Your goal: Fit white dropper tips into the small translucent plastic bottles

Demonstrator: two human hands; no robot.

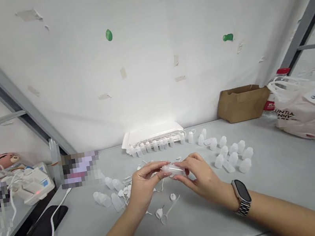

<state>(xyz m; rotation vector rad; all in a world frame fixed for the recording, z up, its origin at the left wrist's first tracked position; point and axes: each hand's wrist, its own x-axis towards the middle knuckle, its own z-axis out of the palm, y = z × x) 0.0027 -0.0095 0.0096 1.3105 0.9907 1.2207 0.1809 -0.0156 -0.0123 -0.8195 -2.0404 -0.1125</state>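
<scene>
Two bare hands meet above a smooth, grey surface (289, 177). The left hand (142, 185) and the right hand (201, 173) each have thumb and fingers partly closed on opposite ends of one translucent, rounded bottle (174, 170), apparently of soft plastic, which lies roughly lengthwise between them, raised in front of the body; its ends are partly hidden by the fingertips. Below the hands lie three white plastic parts: two small caps (160, 213) (173, 197), each with a thin spike, and one slender strip (164, 219) ending in a flat ring. Beside the left hand is a heap of similar white parts (124, 192), overlapping and too tangled to count, with about six frosted bottles (117, 202) around it. To the right lies a loose group of about twelve frosted bottles (245, 165), smooth-walled with narrowed shoulders, some upright and some toppled. Behind, about ten bottles with fitted tops (155, 146) stand in a row, most before a white, flat-topped stack (153, 130). Farther right are one brown cardboard box (242, 104), open at the top, and one crinkled, printed plastic bag (297, 112). One watch (242, 196) with a metal link band encircles the right wrist.
</scene>
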